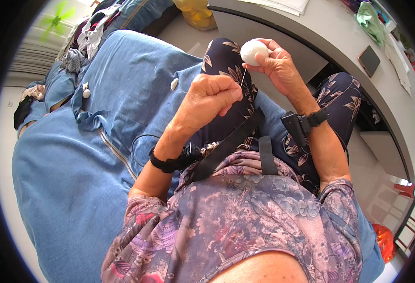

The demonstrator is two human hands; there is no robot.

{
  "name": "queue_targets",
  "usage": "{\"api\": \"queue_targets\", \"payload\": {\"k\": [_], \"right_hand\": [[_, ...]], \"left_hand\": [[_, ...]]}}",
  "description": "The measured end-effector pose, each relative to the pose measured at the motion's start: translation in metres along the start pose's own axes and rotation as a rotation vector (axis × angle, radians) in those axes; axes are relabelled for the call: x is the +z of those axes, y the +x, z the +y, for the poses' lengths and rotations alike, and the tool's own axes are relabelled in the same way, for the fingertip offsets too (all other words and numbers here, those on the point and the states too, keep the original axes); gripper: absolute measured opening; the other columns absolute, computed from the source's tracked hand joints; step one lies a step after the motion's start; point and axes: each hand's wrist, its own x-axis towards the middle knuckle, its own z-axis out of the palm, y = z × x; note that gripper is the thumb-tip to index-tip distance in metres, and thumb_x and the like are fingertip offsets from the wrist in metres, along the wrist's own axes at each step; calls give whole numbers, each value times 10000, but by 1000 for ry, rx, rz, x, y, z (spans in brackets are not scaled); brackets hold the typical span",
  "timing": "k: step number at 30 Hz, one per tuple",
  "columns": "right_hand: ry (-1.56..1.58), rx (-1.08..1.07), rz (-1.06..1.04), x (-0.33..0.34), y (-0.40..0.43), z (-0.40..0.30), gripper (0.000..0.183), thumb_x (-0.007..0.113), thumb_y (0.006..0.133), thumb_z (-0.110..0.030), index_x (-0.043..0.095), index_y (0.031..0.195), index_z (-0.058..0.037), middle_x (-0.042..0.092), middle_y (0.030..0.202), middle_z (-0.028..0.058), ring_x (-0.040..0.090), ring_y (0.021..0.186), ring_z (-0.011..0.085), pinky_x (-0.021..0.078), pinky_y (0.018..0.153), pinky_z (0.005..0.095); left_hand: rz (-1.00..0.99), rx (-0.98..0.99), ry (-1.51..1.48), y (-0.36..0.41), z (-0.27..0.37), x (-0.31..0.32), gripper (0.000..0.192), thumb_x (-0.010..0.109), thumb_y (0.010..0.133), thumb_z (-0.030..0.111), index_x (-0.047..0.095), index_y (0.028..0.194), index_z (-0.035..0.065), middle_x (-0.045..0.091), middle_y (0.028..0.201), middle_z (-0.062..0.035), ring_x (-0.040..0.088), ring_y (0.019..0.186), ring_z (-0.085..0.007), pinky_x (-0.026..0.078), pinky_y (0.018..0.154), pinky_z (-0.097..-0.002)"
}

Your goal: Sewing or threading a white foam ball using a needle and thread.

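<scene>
My right hand [276, 65] holds a round white ball [254, 52] between thumb and fingers, above my knee. It looks like a wound ball of thread, though its surface is too bright to be sure. A thin white strand [244, 76] runs taut from beneath it down to my left hand [212, 94]. There the strand is pinched between thumb and curled fingers. On the blue couch cover [140, 67], left of my hands, lies a small white lump [174, 84]. Farther left, another small white round thing [86, 93] rests on the cover.
A long pale desk [338, 39] curves along the right, bearing a phone [369, 61], papers [285, 5] and a green cloth [369, 23]. Clothes [97, 32] are heaped at the far left near a green fan [56, 20]. A yellow bag [197, 14] stands on the floor.
</scene>
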Motion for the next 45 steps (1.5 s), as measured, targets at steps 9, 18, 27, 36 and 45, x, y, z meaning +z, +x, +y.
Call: {"api": "queue_targets", "payload": {"k": [9, 18, 27, 36, 45], "right_hand": [[-496, 31, -171, 21, -10, -1, 609, 761, 750, -104, 515, 1306, -91, 595, 1139, 46, 569, 1014, 138, 466, 927, 259], [-262, 61, -310, 29, -11, -7, 844, 841, 663, -215, 419, 1390, -144, 592, 1109, 59, 577, 1041, 177, 469, 943, 296], [-227, 62, -313, 21, -11, -11, 767, 814, 702, -319, 464, 1339, -74, 569, 1207, 99, 546, 1129, 203, 438, 995, 325], [99, -24, -248, 13, -5, -7, 583, 665, 869, -243, 408, 1322, 19, 555, 1219, 162, 546, 1147, 239, 462, 989, 378], [367, -64, -180, -5, 5, -1, 504, 589, 915, -269, 434, 1244, 80, 549, 1196, 223, 535, 1151, 361, 424, 1016, 532]], "left_hand": [[226, 157, -4, 40, 3, -27, 161, 604, 887, 105, 665, 801, -17, 513, 552, 15, 406, 471, -20, 275, 428, -176], [278, 60, 33, 61, -39, -29, 126, 636, 847, 111, 682, 776, 17, 530, 543, 23, 417, 461, -14, 281, 419, -175], [266, -119, -34, 54, -44, -22, 141, 629, 860, 117, 689, 787, 12, 497, 499, 30, 383, 420, -13, 257, 396, -179], [176, -213, -210, 36, -42, -18, 158, 602, 892, 96, 679, 801, -8, 531, 514, 0, 388, 398, -18, 253, 376, -159], [109, -199, -201, 10, -34, -5, 191, 568, 927, 139, 681, 890, -11, 599, 578, -42, 423, 423, -23, 311, 395, -156]]}}
